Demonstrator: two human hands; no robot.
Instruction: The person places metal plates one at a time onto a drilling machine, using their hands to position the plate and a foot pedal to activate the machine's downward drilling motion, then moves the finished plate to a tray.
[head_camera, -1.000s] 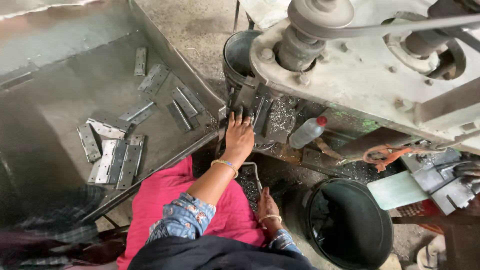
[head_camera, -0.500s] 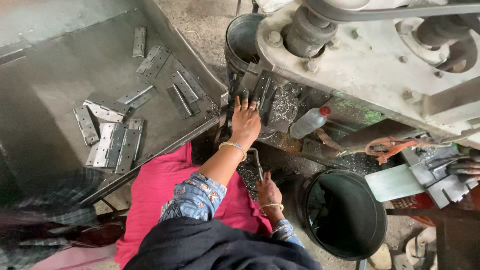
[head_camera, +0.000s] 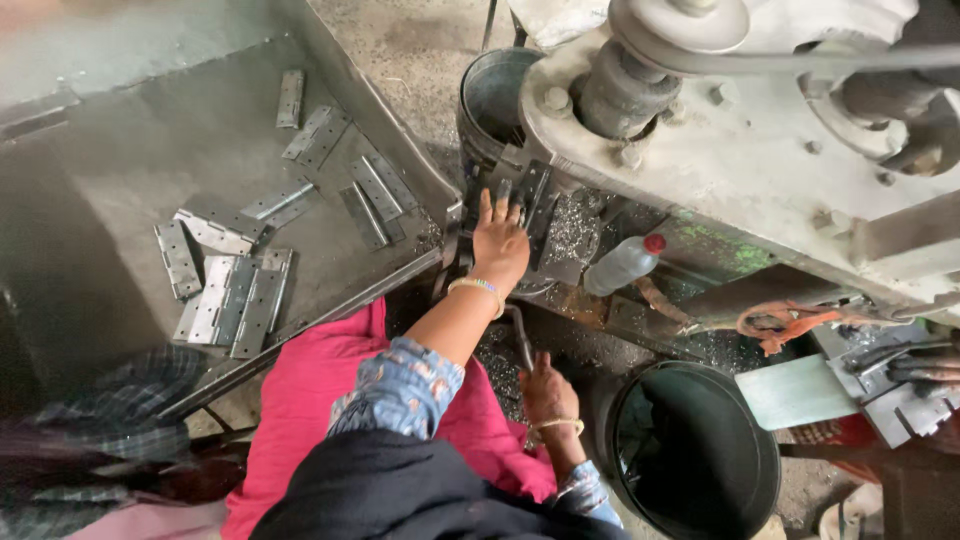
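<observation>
A heavy press machine (head_camera: 760, 150) of pale, grimy cast metal fills the upper right, with a round pulley wheel and thick bolts on its rounded body. To the left lies a broad, dull grey sheet-metal tray (head_camera: 120, 150) with a raised, sloping rim. Scattered over its floor are flat steel hinges (head_camera: 230, 305), long rectangular leaves with notched knuckles, some stacked and some lying singly. Low on the right stands a round black bucket (head_camera: 695, 460) with a dark, smooth inside. A taller grey metal bucket (head_camera: 495, 95) stands at the machine's far side. Near the machine bed lies a clear plastic bottle (head_camera: 622, 265) with a red cap, on its side among glittering metal shavings.

The person's left hand (head_camera: 500, 245), a beaded bangle at the wrist, reaches forward with fingers spread flat and pressed on a dark hinge piece (head_camera: 530, 200) that sits on the machine's bed, just under the body. The right hand (head_camera: 548, 392) is low near the lap, curled around a thin bent metal lever (head_camera: 518, 335), gripping its lower end. A bright pink cloth covers the lap.
</observation>
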